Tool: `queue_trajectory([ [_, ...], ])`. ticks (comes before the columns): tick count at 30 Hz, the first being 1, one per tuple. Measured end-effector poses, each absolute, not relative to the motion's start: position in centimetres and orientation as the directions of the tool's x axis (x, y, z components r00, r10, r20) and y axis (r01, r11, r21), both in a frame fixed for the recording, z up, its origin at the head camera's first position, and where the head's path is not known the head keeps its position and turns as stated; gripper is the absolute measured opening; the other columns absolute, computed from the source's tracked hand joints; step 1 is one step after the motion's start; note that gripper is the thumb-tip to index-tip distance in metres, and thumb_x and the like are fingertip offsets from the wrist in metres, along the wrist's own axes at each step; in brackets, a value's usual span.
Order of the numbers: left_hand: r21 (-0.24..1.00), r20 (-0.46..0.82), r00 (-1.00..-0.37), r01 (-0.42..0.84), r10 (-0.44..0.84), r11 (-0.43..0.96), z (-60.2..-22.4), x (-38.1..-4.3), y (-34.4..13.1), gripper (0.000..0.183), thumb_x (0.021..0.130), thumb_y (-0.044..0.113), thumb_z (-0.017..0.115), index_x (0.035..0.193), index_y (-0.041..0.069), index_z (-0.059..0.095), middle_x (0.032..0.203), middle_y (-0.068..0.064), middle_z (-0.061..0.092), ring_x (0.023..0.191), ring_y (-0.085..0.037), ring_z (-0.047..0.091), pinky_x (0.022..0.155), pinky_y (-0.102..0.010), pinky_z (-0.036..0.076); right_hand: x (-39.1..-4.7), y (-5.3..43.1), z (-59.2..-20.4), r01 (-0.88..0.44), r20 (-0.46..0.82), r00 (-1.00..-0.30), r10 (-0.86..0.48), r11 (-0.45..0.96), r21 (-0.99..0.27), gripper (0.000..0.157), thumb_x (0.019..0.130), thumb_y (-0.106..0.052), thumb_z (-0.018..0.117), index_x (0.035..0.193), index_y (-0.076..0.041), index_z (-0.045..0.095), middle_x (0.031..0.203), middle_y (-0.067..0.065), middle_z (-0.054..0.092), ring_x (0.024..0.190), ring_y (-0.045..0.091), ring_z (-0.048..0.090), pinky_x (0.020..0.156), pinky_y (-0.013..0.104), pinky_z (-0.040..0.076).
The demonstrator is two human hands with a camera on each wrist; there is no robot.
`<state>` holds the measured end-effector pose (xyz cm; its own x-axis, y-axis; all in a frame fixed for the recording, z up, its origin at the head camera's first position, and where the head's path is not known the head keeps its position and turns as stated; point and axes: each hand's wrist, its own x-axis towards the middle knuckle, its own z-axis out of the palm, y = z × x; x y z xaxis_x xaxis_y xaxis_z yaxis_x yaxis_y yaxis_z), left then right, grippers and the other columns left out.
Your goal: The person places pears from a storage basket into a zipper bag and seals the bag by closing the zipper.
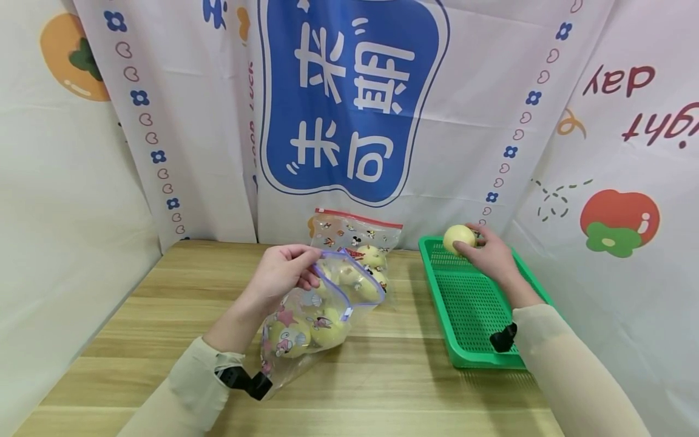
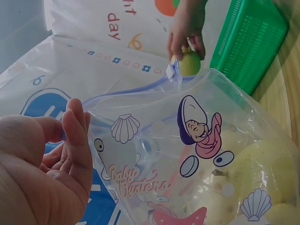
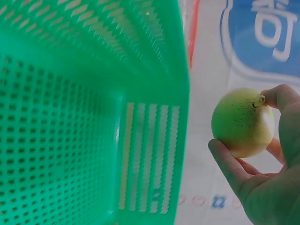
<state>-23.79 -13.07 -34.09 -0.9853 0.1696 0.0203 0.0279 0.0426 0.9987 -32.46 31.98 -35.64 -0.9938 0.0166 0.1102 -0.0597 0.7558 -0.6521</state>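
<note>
My left hand pinches the purple-edged rim of a clear zip bag printed with cartoon sea figures. Its mouth gapes toward the right, and several pale yellow pears lie inside. In the head view, my right hand holds up one round, pale yellow pear over the far end of a green basket. Thumb and fingers grip this pear from its sides in the right wrist view, where its short stem and dark specks show. The basket's mesh floor shows bare in the head view.
Behind the held bag lies a second clear zip bag with a red top strip, with pears in it. Both bags and the basket are on a wooden table. A printed white cloth hangs behind and along the sides.
</note>
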Motion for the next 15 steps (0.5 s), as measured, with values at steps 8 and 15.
queue_trajectory([
  [8, 0.999, 0.025, -0.985, 0.032, 0.171, 0.041, -34.1, -23.8, -13.0, 0.032, 0.112, 0.018, 0.064, 0.126, -0.009, 0.073, 0.076, 0.000, 0.072, 0.062, -0.008, 0.070, 0.060, -0.020, 0.060, -31.0, 28.0, -33.4, -0.122, 0.122, -0.991, -0.051, 0.708, -0.695, 0.082, 0.102, -0.062, 0.071, 0.169, -0.028, 0.041, 0.154, 0.027, 0.059, 0.134, 0.047, 0.060, 0.099, 0.057, 0.054],
  [15, 0.998, 0.028, -0.985, 0.036, 0.169, 0.042, -34.0, -23.8, -13.0, 0.032, 0.112, 0.017, 0.064, 0.127, -0.009, 0.073, 0.076, 0.000, 0.071, 0.062, -0.008, 0.070, 0.061, -0.020, 0.060, -29.7, 24.5, -32.5, -0.181, 0.134, -0.983, -0.122, 0.678, -0.712, 0.074, 0.101, -0.054, 0.076, 0.165, -0.032, 0.047, 0.146, 0.021, 0.064, 0.124, 0.039, 0.068, 0.091, 0.043, 0.059],
])
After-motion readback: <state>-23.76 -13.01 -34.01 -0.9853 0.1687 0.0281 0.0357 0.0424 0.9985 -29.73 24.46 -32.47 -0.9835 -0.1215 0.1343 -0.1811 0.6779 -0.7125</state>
